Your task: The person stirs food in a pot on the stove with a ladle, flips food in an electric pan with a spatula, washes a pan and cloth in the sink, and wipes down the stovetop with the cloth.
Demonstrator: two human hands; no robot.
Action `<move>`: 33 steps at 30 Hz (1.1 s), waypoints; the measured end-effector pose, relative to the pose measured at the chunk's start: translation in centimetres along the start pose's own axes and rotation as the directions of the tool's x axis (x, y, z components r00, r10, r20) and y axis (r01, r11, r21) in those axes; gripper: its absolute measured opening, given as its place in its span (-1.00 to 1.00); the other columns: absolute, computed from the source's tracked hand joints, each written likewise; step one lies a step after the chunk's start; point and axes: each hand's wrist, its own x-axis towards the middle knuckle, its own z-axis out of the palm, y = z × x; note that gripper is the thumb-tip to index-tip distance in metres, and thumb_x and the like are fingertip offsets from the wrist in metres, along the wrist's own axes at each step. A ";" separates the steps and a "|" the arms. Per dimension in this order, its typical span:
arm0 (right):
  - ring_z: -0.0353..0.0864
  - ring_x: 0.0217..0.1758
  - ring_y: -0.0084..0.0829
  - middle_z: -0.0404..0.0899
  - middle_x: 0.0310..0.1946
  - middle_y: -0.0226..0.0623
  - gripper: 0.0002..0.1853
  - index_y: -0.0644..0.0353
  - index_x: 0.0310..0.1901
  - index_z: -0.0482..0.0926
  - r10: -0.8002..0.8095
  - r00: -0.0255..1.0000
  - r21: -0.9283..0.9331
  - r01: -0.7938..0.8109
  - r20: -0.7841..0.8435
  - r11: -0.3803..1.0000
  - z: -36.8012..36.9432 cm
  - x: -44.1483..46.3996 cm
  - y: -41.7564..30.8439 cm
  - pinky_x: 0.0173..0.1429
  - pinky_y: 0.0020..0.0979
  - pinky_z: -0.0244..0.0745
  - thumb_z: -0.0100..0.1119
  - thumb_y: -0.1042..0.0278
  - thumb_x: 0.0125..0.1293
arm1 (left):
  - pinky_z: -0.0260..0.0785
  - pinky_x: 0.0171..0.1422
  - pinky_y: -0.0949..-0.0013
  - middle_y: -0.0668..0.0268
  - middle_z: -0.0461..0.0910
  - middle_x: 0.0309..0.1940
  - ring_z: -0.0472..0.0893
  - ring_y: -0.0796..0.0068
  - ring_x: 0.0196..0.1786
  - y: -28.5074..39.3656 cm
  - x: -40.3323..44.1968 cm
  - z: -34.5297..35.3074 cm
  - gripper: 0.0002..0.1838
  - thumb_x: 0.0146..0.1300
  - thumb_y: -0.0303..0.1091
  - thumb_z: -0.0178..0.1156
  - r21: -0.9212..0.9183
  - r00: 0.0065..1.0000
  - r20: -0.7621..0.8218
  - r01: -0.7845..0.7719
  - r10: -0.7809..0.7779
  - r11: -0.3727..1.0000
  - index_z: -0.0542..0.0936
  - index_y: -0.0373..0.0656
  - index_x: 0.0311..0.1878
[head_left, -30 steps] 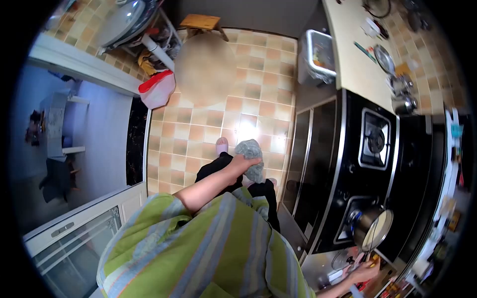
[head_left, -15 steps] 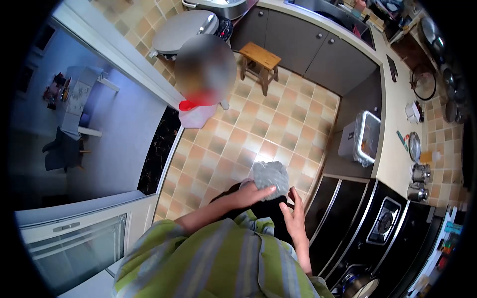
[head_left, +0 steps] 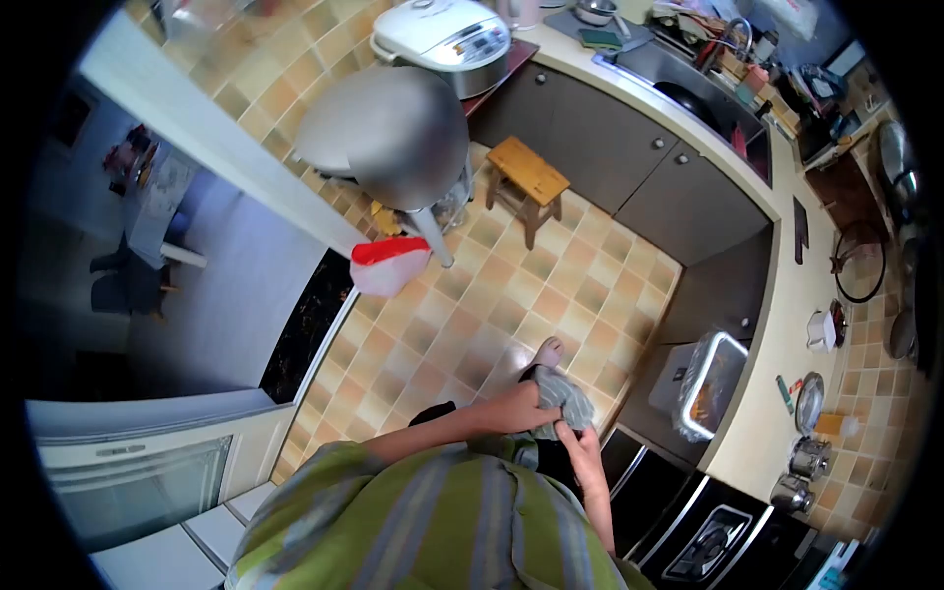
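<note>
A crumpled grey-green striped cloth (head_left: 564, 401) hangs in front of my body, above the tiled floor. My left hand (head_left: 523, 408) comes in from the left with its fingers closed round the near side of the cloth. On the right, my right hand (head_left: 578, 444) has its fingers pressed together at the lower edge of the same cloth. Both hands are close together at the cloth. Below it a bare foot (head_left: 549, 351) shows on the floor.
A wooden stool (head_left: 528, 177) stands near the grey cabinets. A lined bin (head_left: 710, 388) hangs at the counter (head_left: 757, 433) on the right, beyond the gas stove (head_left: 710, 541). A red and white bag (head_left: 390, 267) is by the doorway.
My right hand has left the pot by the stove and come to the cloth, closing on its edge. The view has turned towards the sink and stool; the pot is out of view.
</note>
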 end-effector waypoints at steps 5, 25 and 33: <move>0.53 0.09 -0.58 0.66 0.05 -0.43 -0.62 0.28 0.23 0.56 0.054 0.989 -0.104 -0.040 0.139 0.994 -4.8 8.6 -6.0 0.23 -0.44 0.43 0.20 0.22 0.54 | 0.48 0.22 0.28 0.20 0.72 -0.05 0.67 0.30 0.02 6.7 7.1 -2.8 -0.67 0.31 -0.32 0.30 -0.142 0.964 -0.263 -0.087 0.047 0.986 0.63 -0.29 0.07; 0.58 -0.13 -0.61 0.71 -0.17 -0.48 -0.64 0.20 0.09 0.69 -0.010 0.997 -0.133 0.000 -0.075 0.991 -11.0 33.6 -15.2 0.04 -0.47 0.50 0.30 0.12 0.45 | 0.51 0.05 0.43 0.27 0.66 -0.04 0.63 0.52 -0.06 6.2 6.2 -28.1 -0.73 0.52 -0.32 0.19 0.109 -0.101 -0.988 0.051 0.114 0.993 0.63 -0.29 0.12; 0.59 0.01 -0.60 0.72 -0.01 -0.43 -0.57 0.21 0.16 0.68 -0.116 0.876 -0.102 0.077 -0.468 0.992 -17.7 45.2 -24.0 0.17 -0.47 0.46 0.32 0.06 0.45 | 0.40 0.26 0.13 0.09 0.64 0.09 0.60 0.07 0.12 10.5 6.2 -36.7 -0.70 0.44 -0.39 0.22 0.324 -0.185 -0.803 0.663 0.567 0.675 0.61 -0.28 0.17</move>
